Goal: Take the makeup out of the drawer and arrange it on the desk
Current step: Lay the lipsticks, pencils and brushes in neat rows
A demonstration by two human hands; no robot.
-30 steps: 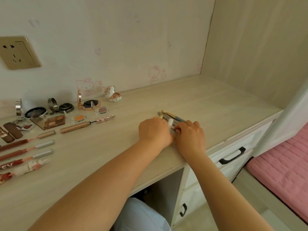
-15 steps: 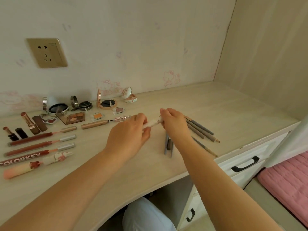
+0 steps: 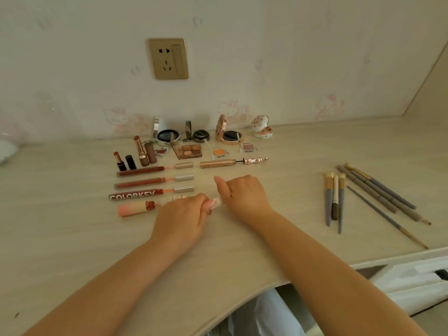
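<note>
Both hands meet at the middle of the desk [image 3: 72,238], the left hand [image 3: 181,215] and right hand [image 3: 242,194] each curled round one end of a small pale tube [image 3: 215,202] that is mostly hidden by the fingers. The left hand also covers the cap end of the pink lip gloss [image 3: 133,209] beside it. The drawer [image 3: 412,277] is cut off at the right edge.

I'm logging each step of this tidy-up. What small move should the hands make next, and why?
Probably pull the small pale tube open. Both hands, left and right, pinch its ends, and the lip glosses beside them lie uncapped in a row; after that it could join the row.
</note>
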